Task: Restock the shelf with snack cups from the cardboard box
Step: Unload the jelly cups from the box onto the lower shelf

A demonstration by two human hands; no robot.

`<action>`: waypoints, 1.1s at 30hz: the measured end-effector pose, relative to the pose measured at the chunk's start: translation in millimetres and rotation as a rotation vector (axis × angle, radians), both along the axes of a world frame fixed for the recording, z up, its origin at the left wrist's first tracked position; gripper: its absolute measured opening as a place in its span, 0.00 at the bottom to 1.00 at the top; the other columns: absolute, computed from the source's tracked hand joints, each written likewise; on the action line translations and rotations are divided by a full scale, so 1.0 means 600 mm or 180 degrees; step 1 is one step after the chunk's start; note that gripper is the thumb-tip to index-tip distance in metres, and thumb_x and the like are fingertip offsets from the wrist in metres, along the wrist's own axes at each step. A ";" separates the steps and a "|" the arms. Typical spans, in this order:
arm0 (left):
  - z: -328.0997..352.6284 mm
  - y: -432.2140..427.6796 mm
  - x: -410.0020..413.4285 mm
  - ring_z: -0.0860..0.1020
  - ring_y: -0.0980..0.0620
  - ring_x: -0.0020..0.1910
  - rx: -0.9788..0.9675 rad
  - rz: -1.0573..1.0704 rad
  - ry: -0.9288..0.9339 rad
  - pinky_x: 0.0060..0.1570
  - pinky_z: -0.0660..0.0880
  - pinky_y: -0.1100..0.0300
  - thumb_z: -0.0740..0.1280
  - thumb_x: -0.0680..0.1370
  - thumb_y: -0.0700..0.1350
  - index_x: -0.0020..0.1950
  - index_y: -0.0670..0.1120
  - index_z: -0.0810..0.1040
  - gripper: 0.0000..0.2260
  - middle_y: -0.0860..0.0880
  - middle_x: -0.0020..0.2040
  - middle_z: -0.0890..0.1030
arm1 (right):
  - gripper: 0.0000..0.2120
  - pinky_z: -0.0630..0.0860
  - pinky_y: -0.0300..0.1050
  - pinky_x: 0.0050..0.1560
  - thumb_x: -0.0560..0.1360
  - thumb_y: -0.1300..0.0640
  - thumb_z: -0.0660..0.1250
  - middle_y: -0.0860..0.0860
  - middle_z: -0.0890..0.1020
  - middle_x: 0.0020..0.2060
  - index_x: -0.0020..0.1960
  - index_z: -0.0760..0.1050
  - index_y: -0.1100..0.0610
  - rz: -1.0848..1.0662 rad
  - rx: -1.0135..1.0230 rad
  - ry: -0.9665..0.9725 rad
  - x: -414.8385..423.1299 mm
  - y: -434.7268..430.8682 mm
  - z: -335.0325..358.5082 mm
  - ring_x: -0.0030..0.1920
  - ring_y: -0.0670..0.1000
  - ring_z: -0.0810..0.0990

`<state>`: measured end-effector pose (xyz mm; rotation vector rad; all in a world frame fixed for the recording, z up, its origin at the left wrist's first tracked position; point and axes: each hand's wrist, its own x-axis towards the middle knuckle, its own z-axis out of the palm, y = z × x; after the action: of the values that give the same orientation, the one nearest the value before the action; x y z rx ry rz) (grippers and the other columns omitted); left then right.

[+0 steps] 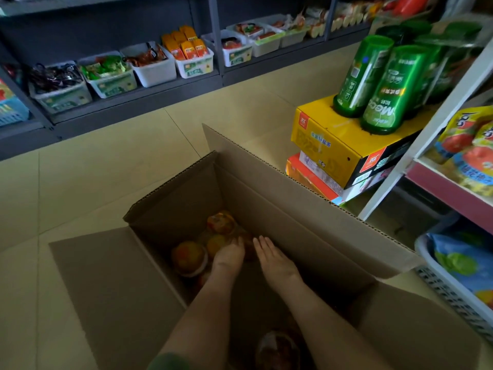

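Floor: the pale tiled floor point(106, 182) is carrying the cardboard box point(293, 209), which is standing open with its flaps spread out.
Snack cups: several orange snack cups point(189, 256) are lying at the bottom of the box, towards its left wall.
Left hand: the left hand point(229, 256) is reaching into the box and touching the cups; I cannot tell if it is gripping one.
Right hand: the right hand point(269, 252) is hanging inside the box with straight fingers, holding nothing.
Dark shelf: beyond the box, the dark shelf point(160, 100) is holding white bins point(153, 70) of snacks.
Yellow carton: to the right behind the box, a yellow carton point(333, 145) is bearing green tubs point(384, 97).
White shelf: to the right of the box, a white shelf point(426, 129) is showing bright packets point(469, 150).
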<state>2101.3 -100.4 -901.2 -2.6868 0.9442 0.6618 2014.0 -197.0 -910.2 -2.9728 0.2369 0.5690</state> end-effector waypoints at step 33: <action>0.457 -0.014 -0.166 0.77 0.49 0.38 -0.3027 -0.1672 -0.3016 0.31 0.75 0.61 0.67 0.73 0.40 0.51 0.42 0.78 0.08 0.45 0.42 0.79 | 0.08 0.75 0.48 0.36 0.67 0.70 0.64 0.55 0.79 0.37 0.43 0.74 0.60 -0.0304 0.0877 -0.4227 -0.107 -0.079 0.413 0.39 0.58 0.79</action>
<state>2001.6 -108.5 -626.7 -2.5737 1.7465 -1.3419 1950.0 -244.6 -662.6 -2.3908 0.1314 -1.2356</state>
